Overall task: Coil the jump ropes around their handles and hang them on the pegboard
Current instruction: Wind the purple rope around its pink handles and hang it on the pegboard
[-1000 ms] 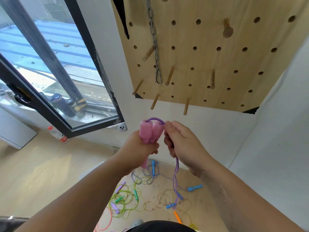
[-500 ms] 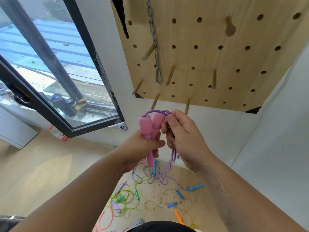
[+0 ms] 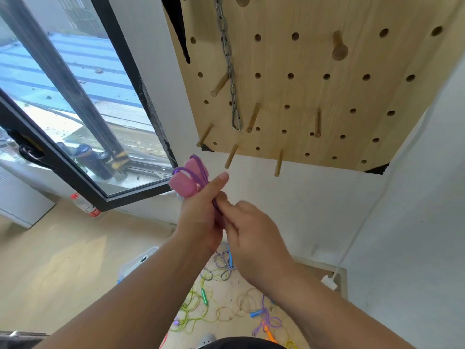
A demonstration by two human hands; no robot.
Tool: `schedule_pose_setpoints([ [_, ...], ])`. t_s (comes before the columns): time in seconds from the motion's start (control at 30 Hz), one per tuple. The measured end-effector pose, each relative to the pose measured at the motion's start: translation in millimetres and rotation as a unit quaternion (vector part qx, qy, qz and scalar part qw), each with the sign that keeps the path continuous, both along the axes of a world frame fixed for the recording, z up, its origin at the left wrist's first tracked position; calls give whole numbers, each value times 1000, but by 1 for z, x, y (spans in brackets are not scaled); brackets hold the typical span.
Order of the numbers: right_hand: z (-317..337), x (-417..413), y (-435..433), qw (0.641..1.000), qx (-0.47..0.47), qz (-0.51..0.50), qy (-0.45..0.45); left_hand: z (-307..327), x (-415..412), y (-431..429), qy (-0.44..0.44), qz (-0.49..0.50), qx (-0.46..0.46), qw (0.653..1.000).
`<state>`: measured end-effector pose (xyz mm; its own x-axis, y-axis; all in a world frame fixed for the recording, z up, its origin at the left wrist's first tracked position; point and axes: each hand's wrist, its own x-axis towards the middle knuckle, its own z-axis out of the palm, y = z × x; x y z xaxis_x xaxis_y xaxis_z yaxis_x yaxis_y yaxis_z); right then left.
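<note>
In the head view, the right hand had dropped from the top of the pink handles to just beside the left hand, drawing the purple rope down across them. The left hand gripped both handles tightly, below the pegboard. The right hand, blurred, pinched the rope. The label on the bottle could not be read.

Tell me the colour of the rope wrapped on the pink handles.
Purple; the rope shows best in the head view.
</note>
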<state>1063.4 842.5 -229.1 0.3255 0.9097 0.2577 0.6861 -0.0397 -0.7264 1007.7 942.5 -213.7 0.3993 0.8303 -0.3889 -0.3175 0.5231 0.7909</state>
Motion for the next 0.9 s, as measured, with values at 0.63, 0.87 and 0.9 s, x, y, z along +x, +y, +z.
schedule_pose_setpoints([
  [0.63,-8,35,-11,990,-85,97,57,3,-28,-3,-102,-186,56,976],
  [0.87,-7,28,-14,990,-114,63,55,4,-25,-9,-117,-162,42,979],
  [0.9,-4,27,-14,990,-113,56,57,5,-25,-10,-113,-164,52,979],
])
